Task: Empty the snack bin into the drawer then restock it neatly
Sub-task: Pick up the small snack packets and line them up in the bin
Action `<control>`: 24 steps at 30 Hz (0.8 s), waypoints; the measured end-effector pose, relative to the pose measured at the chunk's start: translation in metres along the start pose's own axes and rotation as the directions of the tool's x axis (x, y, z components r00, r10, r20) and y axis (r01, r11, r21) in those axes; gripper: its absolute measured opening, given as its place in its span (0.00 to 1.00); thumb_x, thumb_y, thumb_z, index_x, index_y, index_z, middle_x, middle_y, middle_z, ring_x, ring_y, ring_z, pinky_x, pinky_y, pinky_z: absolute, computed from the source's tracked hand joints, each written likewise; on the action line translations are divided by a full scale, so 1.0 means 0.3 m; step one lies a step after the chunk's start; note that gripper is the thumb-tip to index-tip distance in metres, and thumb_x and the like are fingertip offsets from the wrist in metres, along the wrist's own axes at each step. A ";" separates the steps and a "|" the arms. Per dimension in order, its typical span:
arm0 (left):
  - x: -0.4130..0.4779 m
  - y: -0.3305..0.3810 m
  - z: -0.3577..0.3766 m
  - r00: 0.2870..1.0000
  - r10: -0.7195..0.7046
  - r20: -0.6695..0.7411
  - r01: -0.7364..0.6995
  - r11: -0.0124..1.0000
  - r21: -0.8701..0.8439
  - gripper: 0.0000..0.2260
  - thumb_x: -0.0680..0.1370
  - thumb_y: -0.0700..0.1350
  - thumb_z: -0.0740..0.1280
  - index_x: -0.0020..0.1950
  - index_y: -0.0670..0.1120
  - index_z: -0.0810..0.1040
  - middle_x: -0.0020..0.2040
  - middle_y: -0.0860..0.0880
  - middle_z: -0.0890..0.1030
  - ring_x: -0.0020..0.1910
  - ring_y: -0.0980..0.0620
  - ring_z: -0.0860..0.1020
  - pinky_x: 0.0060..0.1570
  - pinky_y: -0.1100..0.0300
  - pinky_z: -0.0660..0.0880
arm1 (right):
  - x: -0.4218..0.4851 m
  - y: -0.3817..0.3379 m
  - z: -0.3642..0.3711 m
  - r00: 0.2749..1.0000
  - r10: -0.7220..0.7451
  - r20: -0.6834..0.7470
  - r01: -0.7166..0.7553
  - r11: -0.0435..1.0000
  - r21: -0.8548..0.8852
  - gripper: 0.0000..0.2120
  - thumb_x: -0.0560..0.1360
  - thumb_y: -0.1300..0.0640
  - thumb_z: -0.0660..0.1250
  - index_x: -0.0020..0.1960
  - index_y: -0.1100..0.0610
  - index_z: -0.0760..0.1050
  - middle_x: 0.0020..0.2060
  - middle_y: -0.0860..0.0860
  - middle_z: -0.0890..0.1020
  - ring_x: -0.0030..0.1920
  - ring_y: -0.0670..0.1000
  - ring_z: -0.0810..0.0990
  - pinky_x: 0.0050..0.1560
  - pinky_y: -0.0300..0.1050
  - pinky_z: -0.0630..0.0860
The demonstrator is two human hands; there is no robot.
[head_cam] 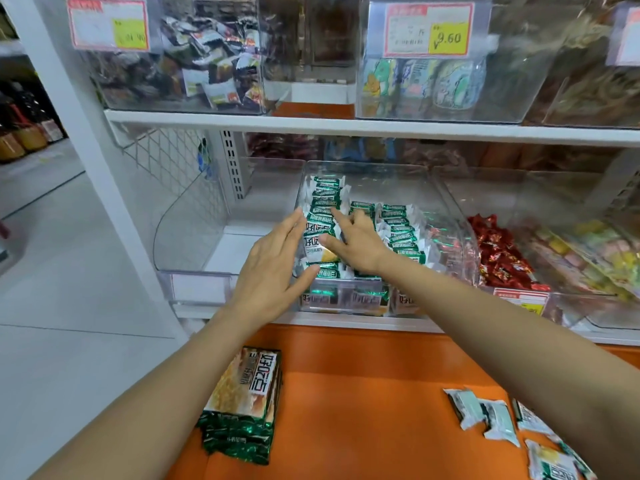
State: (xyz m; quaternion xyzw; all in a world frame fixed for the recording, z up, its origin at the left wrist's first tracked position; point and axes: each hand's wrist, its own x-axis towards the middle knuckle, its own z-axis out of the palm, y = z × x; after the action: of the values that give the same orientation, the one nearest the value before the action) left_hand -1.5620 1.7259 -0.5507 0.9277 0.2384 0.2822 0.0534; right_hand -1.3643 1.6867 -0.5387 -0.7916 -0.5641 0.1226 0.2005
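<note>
A clear plastic snack bin [446,209] stands on the lower shelf, holding rows of green-and-white snack packets [398,230] set on edge. My left hand [273,265] lies flat with straight fingers against the left side of the leftmost row. My right hand [353,240] rests on top of that row, fingers extended over the packets. Below, the orange drawer [363,393] holds a stack of flat green packets [242,407] at its left and several loose packets [502,417] at its right.
An empty clear bin [194,237] sits left of the snack bin. A bin of red-wrapped sweets [498,258] sits to its right. The upper shelf [346,124] carries more clear bins with price tags. White floor lies to the left.
</note>
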 end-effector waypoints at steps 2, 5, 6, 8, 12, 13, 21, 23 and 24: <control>0.001 0.005 0.008 1.000 -0.019 0.004 0.019 0.999 0.047 0.33 0.79 0.61 0.51 0.79 0.45 0.52 0.79 0.50 0.51 0.75 0.50 0.58 0.71 0.51 0.61 | 0.017 -0.008 0.014 1.000 0.014 -0.015 -0.015 0.994 -0.110 0.37 0.78 0.35 0.53 0.79 0.50 0.43 0.68 0.60 0.61 0.70 0.59 0.59 0.69 0.54 0.63; 0.001 0.012 0.009 0.999 -0.031 0.038 0.028 0.997 0.073 0.33 0.79 0.61 0.51 0.79 0.45 0.51 0.79 0.50 0.51 0.76 0.50 0.57 0.72 0.51 0.60 | 0.015 -0.012 0.014 0.999 0.035 -0.012 -0.036 0.996 -0.076 0.39 0.77 0.33 0.53 0.79 0.49 0.40 0.71 0.61 0.59 0.71 0.60 0.61 0.69 0.55 0.64; -0.001 0.011 0.004 0.998 -0.030 0.054 0.025 0.996 0.082 0.33 0.79 0.61 0.50 0.79 0.45 0.51 0.79 0.50 0.51 0.77 0.50 0.56 0.73 0.50 0.60 | 0.005 -0.006 0.007 0.999 0.037 -0.001 -0.037 0.999 -0.014 0.41 0.76 0.33 0.54 0.79 0.49 0.39 0.72 0.61 0.57 0.72 0.61 0.60 0.70 0.55 0.63; -0.005 0.010 -0.012 0.997 -0.035 0.073 0.027 0.994 0.104 0.33 0.79 0.61 0.49 0.79 0.45 0.50 0.79 0.50 0.50 0.78 0.50 0.52 0.74 0.49 0.57 | -0.038 0.001 -0.025 1.000 0.022 -0.023 -0.019 0.995 0.099 0.44 0.75 0.33 0.56 0.78 0.52 0.38 0.74 0.61 0.55 0.73 0.60 0.59 0.71 0.55 0.60; -0.017 0.082 -0.043 0.999 0.036 -0.026 -0.032 0.988 0.148 0.26 0.79 0.53 0.58 0.74 0.43 0.63 0.76 0.44 0.61 0.74 0.45 0.59 0.71 0.49 0.59 | -0.183 0.000 -0.137 0.965 -0.143 -0.218 0.184 0.966 0.179 0.36 0.76 0.39 0.62 0.77 0.55 0.55 0.69 0.55 0.67 0.67 0.52 0.68 0.68 0.51 0.68; -0.019 0.120 -0.041 0.992 0.099 -0.077 -0.087 0.985 0.149 0.21 0.77 0.49 0.60 0.69 0.42 0.69 0.71 0.42 0.67 0.70 0.44 0.65 0.67 0.49 0.63 | -0.243 0.001 -0.174 0.933 -0.248 -0.261 0.299 0.937 0.178 0.29 0.77 0.43 0.62 0.73 0.55 0.63 0.62 0.52 0.73 0.60 0.49 0.73 0.62 0.49 0.73; -0.177 0.447 0.328 0.888 0.438 0.140 -0.435 0.899 -0.056 0.07 0.73 0.44 0.61 0.48 0.45 0.76 0.46 0.48 0.76 0.43 0.48 0.74 0.41 0.56 0.69 | -0.771 0.484 -0.037 0.991 -0.132 0.028 0.132 0.991 0.002 0.16 0.77 0.48 0.60 0.34 0.55 0.73 0.27 0.51 0.76 0.29 0.49 0.73 0.31 0.49 0.68; -0.253 0.508 0.494 0.844 0.408 0.348 -0.395 0.912 -0.112 0.09 0.73 0.48 0.59 0.48 0.50 0.77 0.47 0.51 0.77 0.43 0.50 0.77 0.40 0.57 0.72 | -0.853 0.700 0.044 0.978 0.091 0.187 -0.071 0.991 -0.112 0.10 0.77 0.51 0.62 0.43 0.54 0.78 0.39 0.51 0.83 0.41 0.51 0.80 0.40 0.47 0.71; -0.289 0.540 0.573 0.820 0.369 0.438 -0.349 0.928 -0.128 0.11 0.73 0.50 0.58 0.50 0.52 0.77 0.49 0.52 0.78 0.45 0.51 0.78 0.41 0.59 0.74 | -0.888 0.803 0.079 0.948 0.195 0.252 -0.155 0.973 -0.169 0.09 0.77 0.52 0.63 0.50 0.54 0.79 0.48 0.51 0.83 0.49 0.52 0.80 0.45 0.45 0.70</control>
State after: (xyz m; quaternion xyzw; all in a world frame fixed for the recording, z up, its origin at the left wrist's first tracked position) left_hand -1.4639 1.5484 -0.6995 0.9945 0.0344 0.0671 0.0729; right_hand -1.2597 1.3716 -0.6782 -0.8274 -0.5207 0.2038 0.0522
